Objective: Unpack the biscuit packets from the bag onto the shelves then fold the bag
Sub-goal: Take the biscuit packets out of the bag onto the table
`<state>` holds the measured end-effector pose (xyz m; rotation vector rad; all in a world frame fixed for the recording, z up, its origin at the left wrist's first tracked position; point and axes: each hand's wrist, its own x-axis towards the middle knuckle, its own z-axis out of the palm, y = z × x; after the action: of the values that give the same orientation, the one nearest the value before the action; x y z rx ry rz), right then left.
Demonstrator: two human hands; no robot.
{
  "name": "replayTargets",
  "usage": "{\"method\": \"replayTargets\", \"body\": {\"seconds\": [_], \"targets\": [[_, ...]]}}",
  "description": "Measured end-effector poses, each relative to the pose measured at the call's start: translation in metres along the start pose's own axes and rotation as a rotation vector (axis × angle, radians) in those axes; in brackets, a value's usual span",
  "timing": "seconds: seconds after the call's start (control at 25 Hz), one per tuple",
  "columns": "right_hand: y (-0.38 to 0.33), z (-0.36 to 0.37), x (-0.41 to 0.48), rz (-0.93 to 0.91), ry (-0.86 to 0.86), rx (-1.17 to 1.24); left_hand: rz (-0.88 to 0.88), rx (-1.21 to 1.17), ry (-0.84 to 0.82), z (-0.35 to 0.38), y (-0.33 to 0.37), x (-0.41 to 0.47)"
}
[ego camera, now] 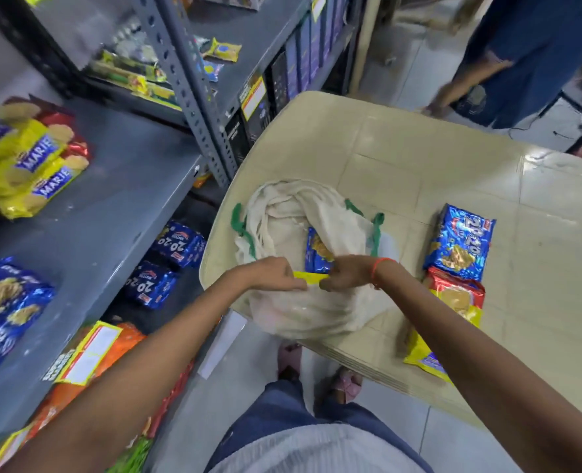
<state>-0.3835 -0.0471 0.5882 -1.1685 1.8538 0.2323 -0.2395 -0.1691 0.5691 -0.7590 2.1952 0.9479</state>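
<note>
A cream cloth bag with green handles lies crumpled and open on a beige table. A blue biscuit packet sticks up out of its mouth. Over the bag's near side, my left hand and my right hand each pinch one end of a yellow packet; most of it is hidden by my fingers. On the table to the right lie a blue 20-20 packet, a red packet and a yellow one.
Grey metal shelves stand to the left, holding yellow Marie packets and blue packets. A lower shelf holds more blue 20-20 packets. Another person stands beyond the table at the top right.
</note>
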Motion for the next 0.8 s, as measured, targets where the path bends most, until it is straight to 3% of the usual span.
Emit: {"method": "replayTargets", "body": {"seconds": [0.12, 0.24, 0.32, 0.4, 0.48, 0.64, 0.72, 0.8], "targets": [[0.015, 0.022, -0.002, 0.151, -0.072, 0.011, -0.133, 0.168, 0.041, 0.023, -0.006, -0.001], [0.026, 0.037, 0.0, 0.272, 0.216, -0.015, -0.168, 0.311, 0.163, 0.031, -0.007, -0.006], [0.033, 0.034, 0.001, 0.325, 0.458, 0.183, -0.097, 0.156, 0.241, 0.025, 0.002, 0.006], [0.042, 0.028, 0.01, 0.353, 0.582, 0.266, 0.022, 0.014, 0.331, 0.02, 0.016, 0.028], [0.054, 0.028, 0.019, 0.39, 0.583, 0.263, 0.095, 0.009, 0.356, 0.017, 0.03, 0.049], [0.085, 0.035, 0.019, 0.562, 0.568, 0.364, 0.063, 0.054, 0.377, 0.013, 0.043, 0.078], [0.084, 0.034, 0.015, 0.524, 0.724, 0.259, 0.043, 0.131, 0.367, 0.01, 0.043, 0.088], [0.063, 0.033, 0.015, 0.334, 0.863, 0.224, 0.019, 0.112, 0.301, 0.003, 0.045, 0.096]]}}
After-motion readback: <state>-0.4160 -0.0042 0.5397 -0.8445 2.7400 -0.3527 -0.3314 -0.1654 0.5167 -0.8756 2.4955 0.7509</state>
